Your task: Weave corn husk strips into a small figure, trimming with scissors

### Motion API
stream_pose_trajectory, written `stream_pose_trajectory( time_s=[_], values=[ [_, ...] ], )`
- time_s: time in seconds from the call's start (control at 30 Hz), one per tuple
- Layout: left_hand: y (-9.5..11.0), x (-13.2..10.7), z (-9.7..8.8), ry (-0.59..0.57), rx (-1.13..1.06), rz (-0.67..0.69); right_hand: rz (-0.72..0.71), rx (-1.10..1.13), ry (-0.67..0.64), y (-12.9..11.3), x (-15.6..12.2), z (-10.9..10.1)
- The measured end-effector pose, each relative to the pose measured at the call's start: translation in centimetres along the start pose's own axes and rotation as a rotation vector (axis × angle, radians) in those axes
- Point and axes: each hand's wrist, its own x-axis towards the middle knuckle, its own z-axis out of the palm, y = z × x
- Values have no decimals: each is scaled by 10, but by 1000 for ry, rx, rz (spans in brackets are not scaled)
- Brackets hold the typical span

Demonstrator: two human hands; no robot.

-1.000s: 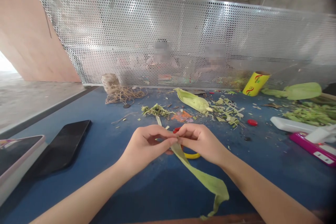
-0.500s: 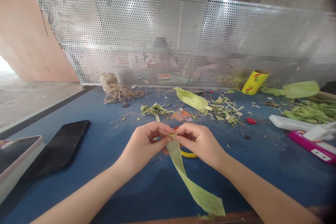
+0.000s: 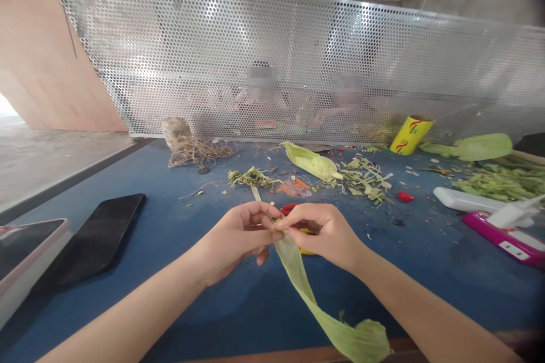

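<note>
A long pale green corn husk strip (image 3: pixel 315 300) is pinched at its upper end by both hands. My left hand (image 3: pixel 244 232) grips it between thumb and fingertips, and my right hand (image 3: pixel 321 232) pinches the same end from the other side, fingertips nearly touching. The strip hangs toward me, its wide crinkled end near the table's front edge. Behind my right hand, a tool with red and yellow parts (image 3: pixel 290 208) lies mostly hidden. Beyond my hands is a small heap of twisted husk strips (image 3: pixel 252 178) and a whole piece of corn husk (image 3: pixel 313 163).
On the blue table (image 3: pixel 187 300), a black phone (image 3: pixel 102 238) lies left, with twine (image 3: pixel 198 152) behind. A yellow roll (image 3: pixel 411 135), husk scraps (image 3: pixel 366 178), a red object (image 3: pixel 405 197) and a pink power strip (image 3: pixel 502 238) are right. A perforated metal screen (image 3: pixel 213 57) stands behind; two people sit beyond.
The husk strip's free end has swung right and curled over. My right hand has shifted slightly, and more of the red part behind it shows. Both hands still pinch the strip.
</note>
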Motion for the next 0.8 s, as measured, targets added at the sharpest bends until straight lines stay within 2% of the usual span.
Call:
stream_pose_trajectory(
  time_s=[0.37, 0.47, 0.57, 0.7, 0.8],
  values=[
    [4, -2, -4, -55, -144, -87, 52, 164, -11, 2, -1, -4],
    [4, -2, -4, -41, -141, -100, 86, 212, -13, 4, -1, -6],
    [5, -3, -3, -28, -90, -108, 101, 225, -68, 3, -1, -8],
    [5, -5, 0, 72, 93, 38, 145, 239, -185, 0, -1, -9],
    [3, -6, 0, 144, 260, 155, 176, 219, -117, -1, -1, -5]
  ],
)
